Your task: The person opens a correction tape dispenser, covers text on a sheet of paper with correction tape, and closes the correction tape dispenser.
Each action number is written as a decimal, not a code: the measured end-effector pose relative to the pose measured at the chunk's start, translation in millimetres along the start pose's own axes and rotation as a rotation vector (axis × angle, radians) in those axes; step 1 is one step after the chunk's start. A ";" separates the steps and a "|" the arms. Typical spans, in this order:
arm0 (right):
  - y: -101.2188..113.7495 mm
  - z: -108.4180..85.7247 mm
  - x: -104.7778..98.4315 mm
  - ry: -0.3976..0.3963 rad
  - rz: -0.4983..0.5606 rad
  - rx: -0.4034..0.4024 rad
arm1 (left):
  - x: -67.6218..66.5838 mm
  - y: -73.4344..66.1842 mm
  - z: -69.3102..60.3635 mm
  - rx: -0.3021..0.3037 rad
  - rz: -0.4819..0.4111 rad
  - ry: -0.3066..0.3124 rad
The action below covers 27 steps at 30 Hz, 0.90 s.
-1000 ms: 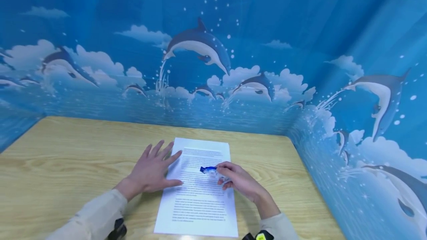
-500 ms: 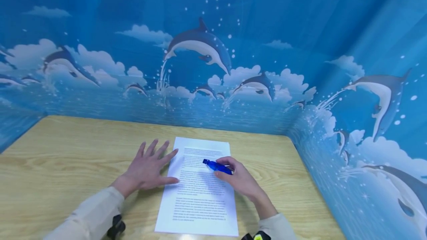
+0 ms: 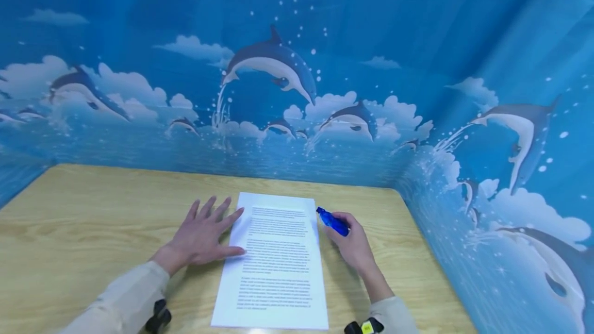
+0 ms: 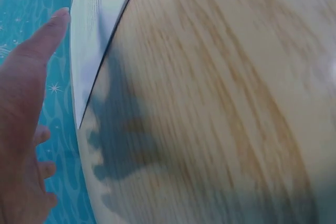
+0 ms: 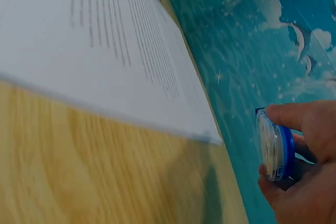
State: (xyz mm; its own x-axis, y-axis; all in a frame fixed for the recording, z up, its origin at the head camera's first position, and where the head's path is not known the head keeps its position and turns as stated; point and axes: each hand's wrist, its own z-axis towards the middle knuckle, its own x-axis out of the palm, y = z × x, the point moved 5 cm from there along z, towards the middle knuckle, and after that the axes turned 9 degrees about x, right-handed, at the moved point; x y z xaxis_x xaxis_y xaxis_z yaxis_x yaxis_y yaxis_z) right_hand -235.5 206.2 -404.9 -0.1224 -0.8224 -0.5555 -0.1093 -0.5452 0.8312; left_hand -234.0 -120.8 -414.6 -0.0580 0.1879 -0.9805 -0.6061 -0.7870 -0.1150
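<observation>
A blue and clear correction tape dispenser [image 3: 333,222] is pinched between the thumb and fingers of my right hand [image 3: 355,246], just off the right edge of the printed paper [image 3: 278,267]. In the right wrist view the dispenser [image 5: 275,150] shows its clear side and blue rim, raised above the table. My left hand [image 3: 197,236] has its fingers spread at the paper's left edge, holding nothing. The left wrist view shows this hand [image 4: 23,87] with its shadow on the wood; whether the fingertips touch the paper, I cannot tell.
The paper lies on a light wood-grain table [image 3: 116,210]. A blue curtain [image 3: 185,4] printed with dolphins and clouds rises behind the table and along its right side. Dark wrist-worn devices sit at both cuffs, near the bottom of the head view.
My right hand has moved right with the correction tape dispenser, from over the paper to beyond its right edge, turning its blue side up. The left hand has barely shifted; the head view moved slightly.
</observation>
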 end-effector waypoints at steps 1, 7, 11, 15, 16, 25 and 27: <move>-4.1 1.0 -4.0 -0.009 0.001 0.011 | 1.0 0.4 0.3 0.001 0.000 0.002; -34.1 6.1 -30.7 -0.051 -0.016 0.076 | 5.8 1.1 2.8 0.014 0.001 0.011; -53.5 6.7 -53.1 -0.104 -0.047 0.113 | 6.6 -0.5 5.6 0.028 -0.004 0.000; -71.9 3.0 -76.1 -0.143 -0.089 0.181 | 6.1 -2.6 8.0 0.047 0.000 -0.011; -76.2 1.9 -81.8 -0.152 -0.100 0.196 | 5.8 -3.1 8.5 0.052 0.001 -0.013; -105.7 -9.4 -112.4 -0.231 -0.135 0.279 | 5.0 -6.4 12.3 0.075 0.024 -0.015; -108.1 -10.4 -114.1 -0.236 -0.130 0.274 | 5.2 -7.1 12.9 0.079 0.029 -0.019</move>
State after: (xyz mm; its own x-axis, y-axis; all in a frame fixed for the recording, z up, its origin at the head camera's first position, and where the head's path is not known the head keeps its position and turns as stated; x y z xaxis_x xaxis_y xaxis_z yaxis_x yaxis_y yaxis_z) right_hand -199.5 357.3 -431.0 -0.3108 -0.6718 -0.6724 -0.3946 -0.5525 0.7342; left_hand -240.2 -106.6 -416.8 -0.0913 0.1774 -0.9799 -0.6647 -0.7436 -0.0727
